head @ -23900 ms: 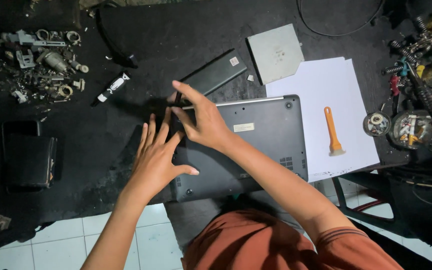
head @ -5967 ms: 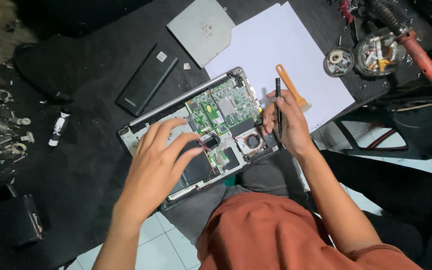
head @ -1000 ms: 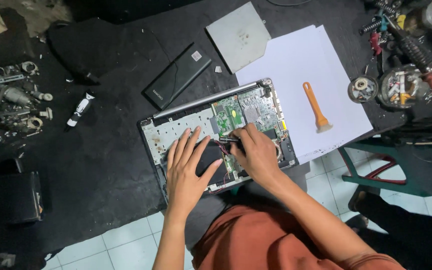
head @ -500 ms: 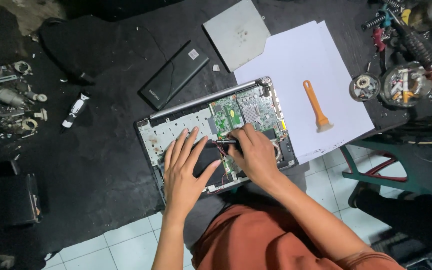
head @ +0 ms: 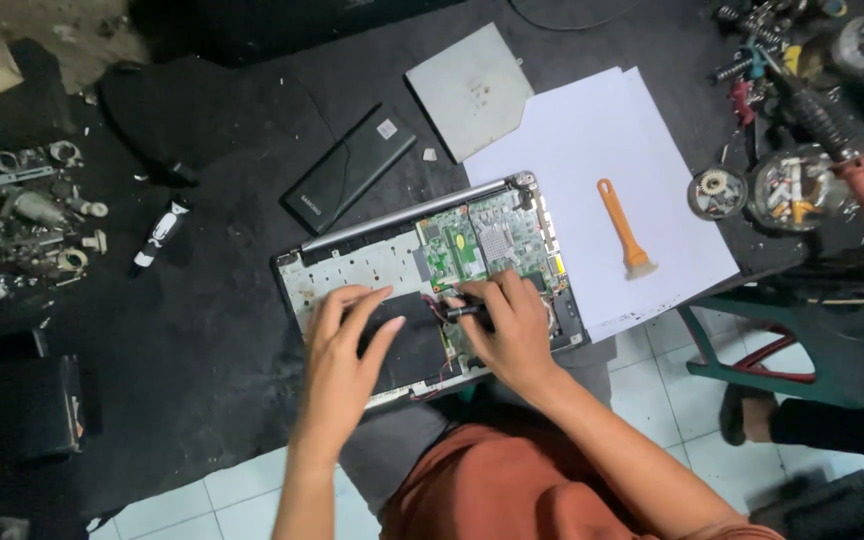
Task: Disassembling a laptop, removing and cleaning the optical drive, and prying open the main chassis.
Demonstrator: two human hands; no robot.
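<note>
Both hands work inside the opened laptop [head: 432,290] lying on the dark surface [head: 202,330]: cover already off, board exposed. Left hand [head: 342,360] rests flat, fingers spread; right hand [head: 507,325] pinches what looks like a dark tool [head: 467,312].

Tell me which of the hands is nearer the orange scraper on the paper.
Right. The right hand is on the opened laptop, just left of the orange scraper; the left hand sits farther left.

orange scraper [head: 624,228] on white paper [head: 592,140] | batt pack [head: 349,169] | optical drv [head: 472,88]
</note>
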